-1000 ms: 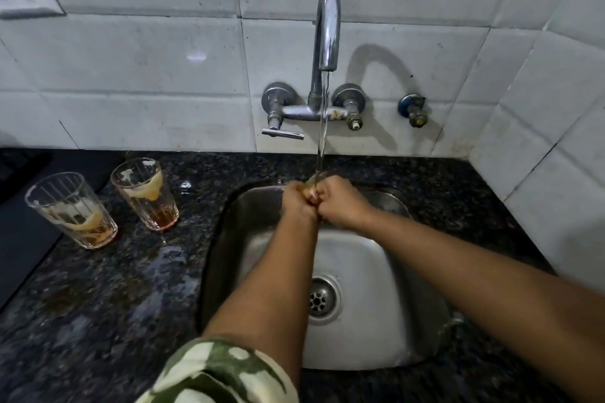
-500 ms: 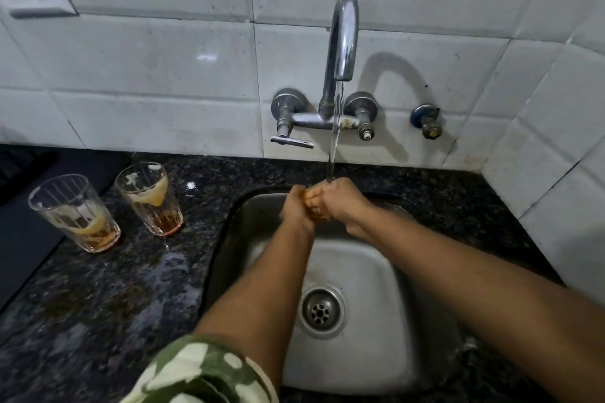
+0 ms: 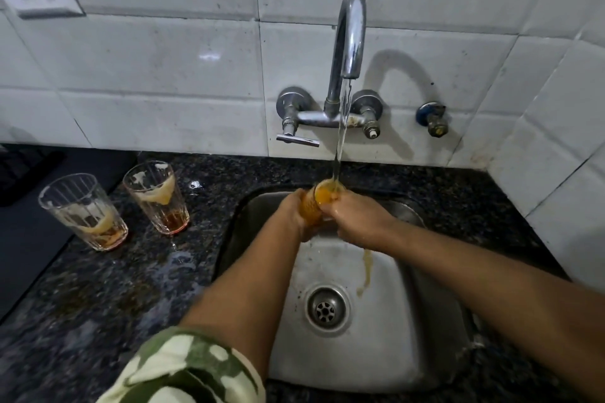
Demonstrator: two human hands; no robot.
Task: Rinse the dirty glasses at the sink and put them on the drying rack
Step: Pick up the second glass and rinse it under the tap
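- Head view is showing one glass (image 3: pixel 319 206) being held under the running stream from the chrome tap (image 3: pixel 349 39), over the back of the steel sink (image 3: pixel 386 347)
- left hand (image 3: pixel 294 216) is wrapping its fingers around the side of that glass, gripping it from the left
- right hand (image 3: pixel 355 221) is curling around the glass from the other side, near the rim; whether its fingers are reaching inside is too hidden to tell
- orange-tinted water is filling the glass to the brim and a brownish trickle (image 3: pixel 366 271) is running down the basin toward the drain (image 3: pixel 325 309), so this glass is judged to be mid-rinse, not yet clean
- two more dirty glasses are waiting upright on the dark granite counter (image 3: pixel 98 304) left of the sink: a ribbed glass (image 3: pixel 83 211) farthest left and a second glass (image 3: pixel 156 198) just beside it, both carrying foam residue and amber dregs
- neither of those two is looking touched by water, so the bulk of the job seems to be remaining
- no drying rack is appearing in this view, and no rinsed glass is showing anywhere, so nothing is judged as racked so far
- remaining, by this reading: finishing this rinse, racking it, then repeating for the two counter glasses
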